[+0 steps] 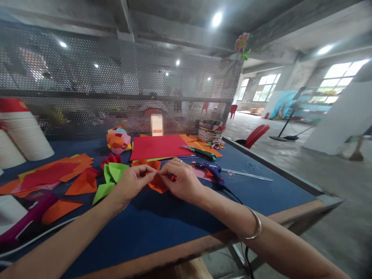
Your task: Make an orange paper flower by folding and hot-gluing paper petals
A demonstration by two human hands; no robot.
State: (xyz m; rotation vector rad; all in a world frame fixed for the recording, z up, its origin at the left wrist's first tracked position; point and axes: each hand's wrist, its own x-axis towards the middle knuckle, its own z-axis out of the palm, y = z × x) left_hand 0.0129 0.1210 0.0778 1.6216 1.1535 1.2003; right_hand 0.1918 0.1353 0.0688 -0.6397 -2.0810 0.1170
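Both hands meet over the blue-topped table (pixel 162 221). My left hand (pixel 132 184) and my right hand (pixel 181 180) are closed in pinches on a small folded orange paper piece (pixel 157 184) held between them just above the table. A silver bangle (pixel 254 226) sits on my right wrist. Green folded paper pieces (pixel 112 176) lie just left of my left hand. A blue glue gun (pixel 210 172) lies just right of my right hand, its black cord running off the table's front edge.
Red paper sheets (pixel 158 147), orange sheets (pixel 62 172), a green-handled cutter (pixel 200 153), a clear ruler (pixel 247 175), a multicoloured paper ball (pixel 118 140) and a paper basket (pixel 211 130) lie around. A perforated metal screen (pixel 116 85) backs the table. White cones (pixel 24 131) stand left.
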